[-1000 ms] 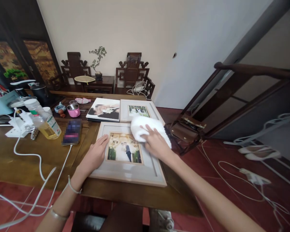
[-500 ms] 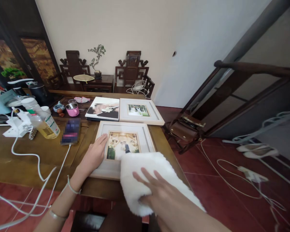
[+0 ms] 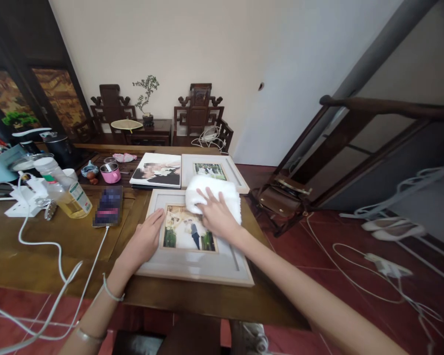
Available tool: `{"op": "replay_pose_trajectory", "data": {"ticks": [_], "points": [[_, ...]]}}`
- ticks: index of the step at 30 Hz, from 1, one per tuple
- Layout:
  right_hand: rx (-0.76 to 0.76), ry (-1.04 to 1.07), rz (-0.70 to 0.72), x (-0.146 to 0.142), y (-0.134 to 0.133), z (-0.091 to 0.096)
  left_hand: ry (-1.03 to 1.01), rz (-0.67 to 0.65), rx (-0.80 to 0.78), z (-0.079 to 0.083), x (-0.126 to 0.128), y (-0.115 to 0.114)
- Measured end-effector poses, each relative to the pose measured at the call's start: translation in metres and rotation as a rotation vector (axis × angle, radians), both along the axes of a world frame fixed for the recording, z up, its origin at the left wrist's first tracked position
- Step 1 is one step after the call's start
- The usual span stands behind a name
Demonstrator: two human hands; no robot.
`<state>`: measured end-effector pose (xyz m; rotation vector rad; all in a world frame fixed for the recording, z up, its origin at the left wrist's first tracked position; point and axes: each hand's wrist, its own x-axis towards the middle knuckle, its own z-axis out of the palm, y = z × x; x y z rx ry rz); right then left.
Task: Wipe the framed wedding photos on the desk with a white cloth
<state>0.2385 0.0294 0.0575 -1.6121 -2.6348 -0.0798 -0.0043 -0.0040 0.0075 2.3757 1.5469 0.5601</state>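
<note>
Spread-fingered, the right hand (image 3: 218,213) is pressing a white cloth (image 3: 230,193) onto the upper-right area of the near picture frame (image 3: 190,236). The left hand (image 3: 143,239) – flat, fingers close together – is resting on that frame's left edge. The near picture frame is lying face up on the wooden table (image 3: 203,298), with a phone (image 3: 108,207) lying to its left.

Near frame (image 3: 187,231) partly hidden by cloth (image 3: 231,195)

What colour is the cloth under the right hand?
The cloth is white, best seen in the head view.
</note>
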Motion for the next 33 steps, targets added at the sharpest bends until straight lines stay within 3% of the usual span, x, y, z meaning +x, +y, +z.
{"op": "replay_pose_trajectory", "data": {"ticks": [4, 7, 12, 15, 19, 23, 27, 30, 33], "points": [[-0.024, -0.047, -0.006, -0.008, 0.002, 0.005, -0.053, -0.021, 0.079, -0.007, -0.001, 0.002], [-0.113, -0.092, -0.010, -0.017, -0.035, 0.013, -0.057, -0.012, 0.107, -0.010, 0.000, 0.002], [-0.476, -0.115, 0.098, -0.032, -0.115, 0.038, -0.035, 0.005, 0.122, -0.009, 0.001, 0.001], [-0.575, -0.094, 0.148, -0.040, -0.134, 0.040, -0.022, 0.016, 0.108, -0.007, 0.002, 0.000], [-0.367, -0.007, 0.203, -0.045, -0.109, 0.021, -0.014, 0.011, 0.096, -0.004, 0.002, 0.000], [-0.111, -0.031, 0.137, -0.040, -0.043, -0.001, 0.000, -0.007, 0.083, -0.003, 0.001, 0.000], [0.013, -0.055, 0.159, -0.040, 0.017, -0.005, 0.023, 0.001, 0.045, 0.001, 0.003, 0.000], [0.013, -0.070, 0.243, -0.049, 0.034, -0.004, 0.013, -0.005, 0.032, 0.006, 0.004, -0.001], [-0.001, -0.076, 0.267, -0.052, 0.031, -0.002, -0.016, -0.026, 0.062, 0.005, 0.003, 0.000]]}}
